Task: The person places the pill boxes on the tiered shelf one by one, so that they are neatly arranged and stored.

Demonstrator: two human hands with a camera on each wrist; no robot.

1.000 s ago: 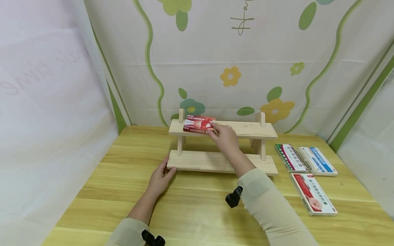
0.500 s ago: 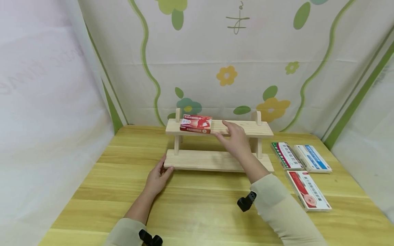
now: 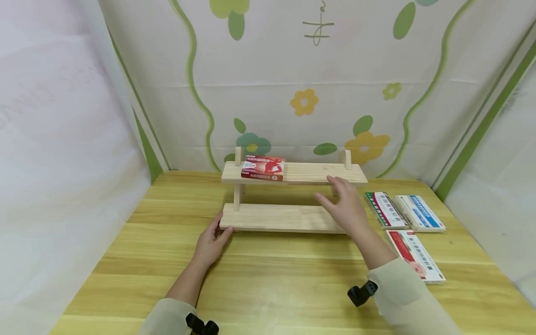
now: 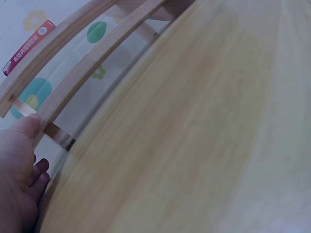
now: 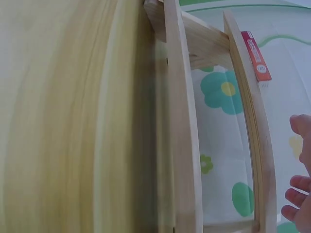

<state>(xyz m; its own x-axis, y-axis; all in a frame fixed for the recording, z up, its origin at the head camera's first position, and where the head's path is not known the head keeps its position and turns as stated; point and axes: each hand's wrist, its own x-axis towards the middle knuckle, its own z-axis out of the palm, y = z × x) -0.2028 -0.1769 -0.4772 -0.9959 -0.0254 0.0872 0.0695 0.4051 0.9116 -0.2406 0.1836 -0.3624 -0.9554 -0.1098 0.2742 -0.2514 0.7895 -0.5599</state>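
Note:
A red medicine box (image 3: 263, 168) lies flat on the upper board of a two-tier wooden display shelf (image 3: 289, 217), near its left end. My left hand (image 3: 209, 244) holds the left front corner of the lower board. Its thumb lies on the front edge and its fingers go along the board's end; the left wrist view shows this hand (image 4: 19, 170) with some fingers below the board. Away from the red box, my right hand (image 3: 346, 204) is in front of the shelf's right part, fingers apart and nothing in them. The right wrist view catches only part of it (image 5: 302, 179).
To the right of the shelf, several medicine boxes lie on the wooden table (image 3: 268, 279): one green and purple (image 3: 386, 210), one blue and white (image 3: 420, 213), one red and white (image 3: 420, 260). A flowered cloth (image 3: 268, 60) hangs close behind the shelf.
My right hand has let go of the red medicine box and moved right, away from it. The box stays on the upper board. My left hand keeps its place at the shelf.

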